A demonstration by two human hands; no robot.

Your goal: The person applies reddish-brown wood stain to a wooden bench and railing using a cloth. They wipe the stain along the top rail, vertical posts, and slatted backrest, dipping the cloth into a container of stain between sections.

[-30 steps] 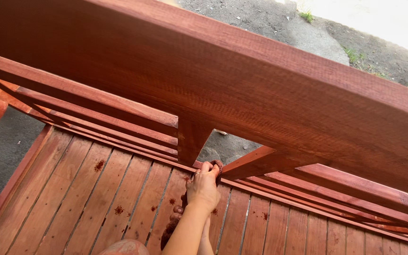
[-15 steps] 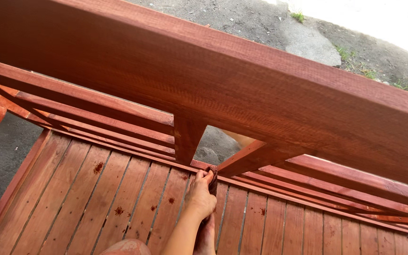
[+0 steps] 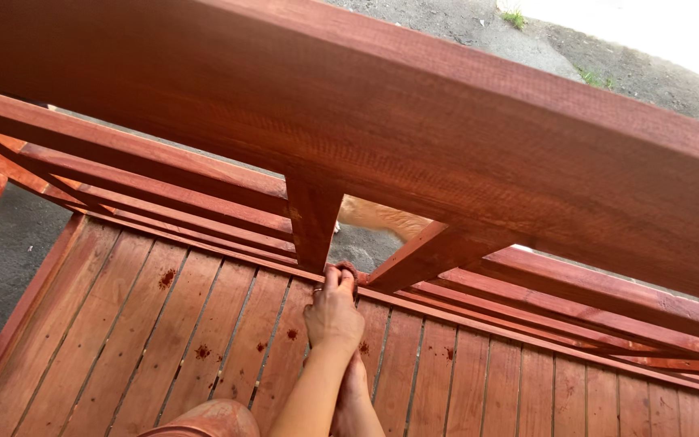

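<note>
Red-brown stained pad or rag (image 3: 348, 269), small and soft by the look, sits pinched under the fingertips of the one hand (image 3: 333, 316) we see, pressed at the foot of the short upright post (image 3: 314, 222) where it meets the bottom rail (image 3: 204, 252) of the railing. We judge it light, limp and probably wet with stain, so slippery; best held bunched between thumb and fingers, as it seems to be now. Hand is curled closed over it, knuckles up. We cannot tell from this angle whether it is the left or the right hand; no second hand is in view. Most of the pad is hidden under the fingers, so we cannot say whether it is cloth, sponge or a brush head. A bare foot (image 3: 353, 396) lies below the wrist, and a stained knee (image 3: 204, 421) is cut off at the bottom edge. Deck boards (image 3: 123, 340) carry dark drips. Top rail (image 3: 446, 137) blocks much of the view; something pale tan (image 3: 382, 218) shows through the gap behind the diagonal brace (image 3: 422, 252), too little to identify. Gravel ground (image 3: 479, 32) lies beyond.
</note>
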